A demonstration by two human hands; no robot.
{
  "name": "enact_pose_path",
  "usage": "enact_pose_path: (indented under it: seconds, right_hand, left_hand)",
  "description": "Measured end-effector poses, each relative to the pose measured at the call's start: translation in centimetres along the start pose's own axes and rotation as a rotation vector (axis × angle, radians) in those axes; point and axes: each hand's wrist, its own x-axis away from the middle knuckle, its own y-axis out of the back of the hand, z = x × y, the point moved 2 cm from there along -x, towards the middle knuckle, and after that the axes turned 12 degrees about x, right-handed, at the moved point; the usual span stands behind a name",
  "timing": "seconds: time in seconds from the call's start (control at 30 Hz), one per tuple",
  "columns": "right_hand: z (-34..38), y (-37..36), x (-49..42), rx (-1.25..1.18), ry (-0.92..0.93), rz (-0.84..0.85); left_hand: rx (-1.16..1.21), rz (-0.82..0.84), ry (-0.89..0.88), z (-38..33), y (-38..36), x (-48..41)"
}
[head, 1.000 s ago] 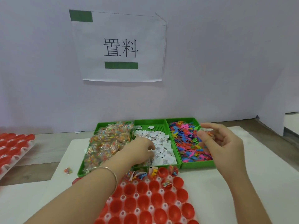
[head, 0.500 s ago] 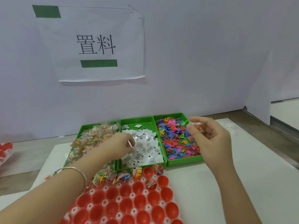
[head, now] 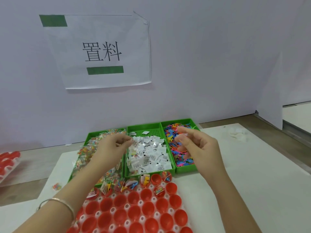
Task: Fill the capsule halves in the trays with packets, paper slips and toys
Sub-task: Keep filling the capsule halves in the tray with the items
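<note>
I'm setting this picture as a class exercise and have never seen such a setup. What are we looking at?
No machine here: a person works bare-handed, and the one camera sits on their head, looking down. On the table stand three green bins: packets, paper slips, coloured toys. Nearest is a tray of red capsule halves; a few in the far rows are filled. The left hand seems to pinch a paper slip; the right hand pinches a small piece, too blurred to name.
</note>
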Motion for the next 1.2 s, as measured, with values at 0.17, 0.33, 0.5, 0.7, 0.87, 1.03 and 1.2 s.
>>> enact_pose_path:
  seconds: [0.17,0.33,0.5,0.7,0.87,1.03,1.2]
  right_hand:
    - [0.2,-1.5,0.5,-0.162,-0.111,0.086]
    - [0.0,-2.6,1.0,-0.243,-0.204,0.073]
    - [0.0,-2.4,0.8,-0.220,-0.221,0.033]
    - [0.0,-3.2,1.3,-0.298,-0.298,0.031]
    - [0.5,-3.9,1.9,-0.346,-0.331,0.066]
    - [1.3,-4.3,2.1,-0.471,-0.354,0.141]
    - [1.9,-4.4,2.2,-0.434,-0.290,0.176]
  left_hand:
    - [0.500,-0.109,0.090,-1.0,-0.5,2.9]
    - [0.432,-0.159,0.185,-0.3,-0.6,2.4]
    - [0.519,-0.103,0.252,0.2,-0.6,1.9]
    - [0.887,0.046,0.242,-3.4,-1.5,4.6]
    - [0.906,0.164,0.202,-5.8,-2.9,6.3]
    - [0.685,-0.044,0.053,-6.2,-2.9,6.6]
    - [0.610,-0.123,0.002,-6.4,-2.2,6.7]
